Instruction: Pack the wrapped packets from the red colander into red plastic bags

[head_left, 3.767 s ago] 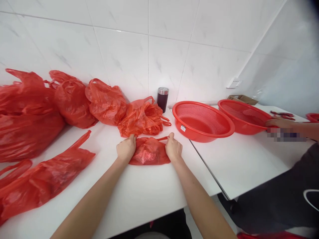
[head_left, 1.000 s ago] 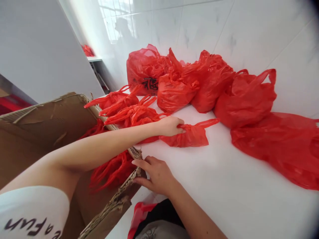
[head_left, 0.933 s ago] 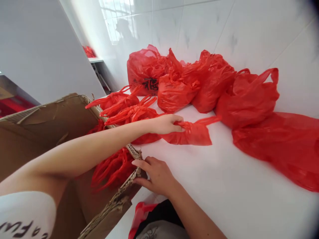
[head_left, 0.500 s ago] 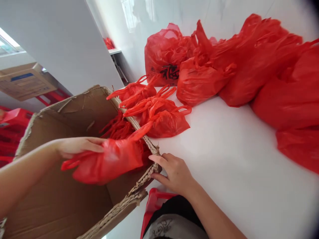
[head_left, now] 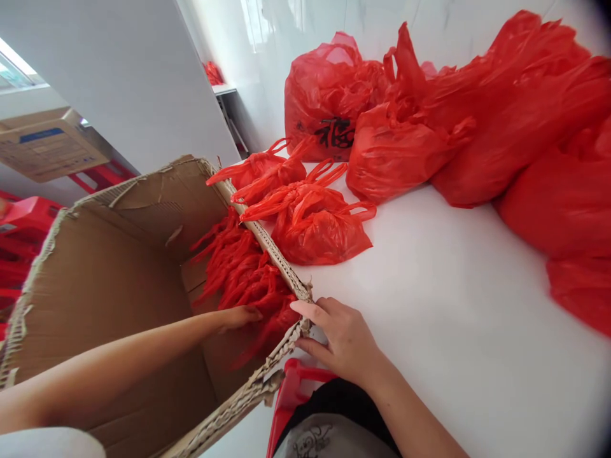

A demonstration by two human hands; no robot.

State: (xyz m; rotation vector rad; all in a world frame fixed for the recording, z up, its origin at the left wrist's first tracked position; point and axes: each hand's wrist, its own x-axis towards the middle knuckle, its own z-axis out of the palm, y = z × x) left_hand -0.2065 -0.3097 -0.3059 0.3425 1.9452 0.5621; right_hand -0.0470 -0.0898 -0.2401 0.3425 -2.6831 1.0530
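Observation:
My left hand (head_left: 242, 316) reaches deep into a large open cardboard box (head_left: 128, 280). Its fingers are closed on a red plastic bag (head_left: 268, 327) low against the box's right wall, and the fingertips are partly hidden by the red plastic. Beside that bag, several more knotted red bags (head_left: 233, 264) lie in a row along the same wall. My right hand (head_left: 346, 343) grips the torn near-right corner of the box, thumb and fingers around the cardboard edge. Just outside that wall, small tied red bags (head_left: 319, 232) sit on the white table, their handles draped over the rim.
Larger, full red bags (head_left: 405, 149) line the back of the white table (head_left: 439, 318) against the wall. Under the near corner of the box is a red stool (head_left: 286, 394). Another cardboard box (head_left: 48, 149) and stacked red stools (head_left: 26, 232) stand at the far left.
My left hand has lowered the red bag from rim height down to the bottom right of the box. The right hand has kept its hold on the corner. The view has shifted slightly.

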